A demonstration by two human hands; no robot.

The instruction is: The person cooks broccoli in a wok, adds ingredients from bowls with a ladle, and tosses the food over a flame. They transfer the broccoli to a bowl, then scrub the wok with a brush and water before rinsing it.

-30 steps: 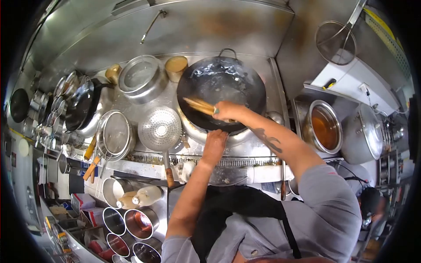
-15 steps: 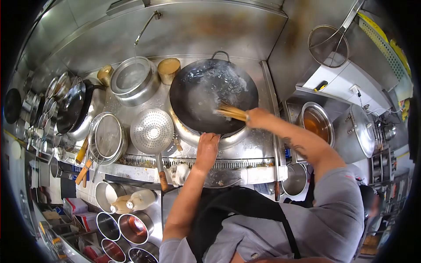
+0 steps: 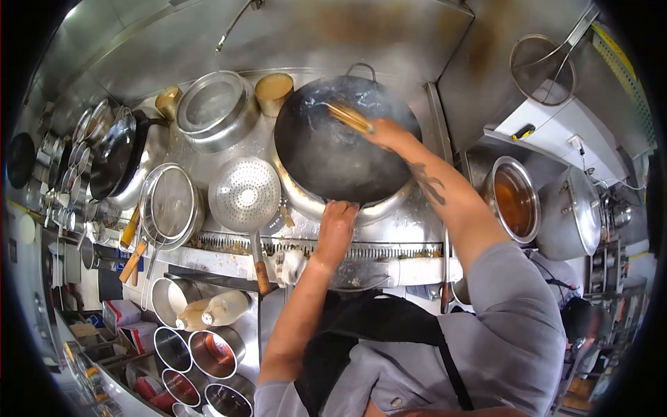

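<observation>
A large dark wok [image 3: 333, 160] sits on the metal burner ring [image 3: 389, 206], with steam rising and some water in it toward the far side. My right hand [image 3: 384, 134] is closed round a bamboo wok brush [image 3: 351, 117]. The bristles point to the left over the far half of the wok. At the near rim, my left hand [image 3: 339, 221] is closed on the wok's edge, where its near handle is mostly hidden by my fingers. Opposite it, the far loop handle [image 3: 362, 68] sticks up.
Left of the wok lies a perforated ladle strainer [image 3: 244, 194]. Beyond it stand a lidded metal pot [image 3: 214, 115] and a tin [image 3: 274, 93]. A fine sieve [image 3: 170, 208] rests farther left. To the right are a pot of brown liquid [image 3: 513, 201] and a large stockpot [image 3: 570, 212].
My right hand has carried the brush from the wok's near right side up and left to its far side. More steam shows now. My left hand stays on the near rim.
</observation>
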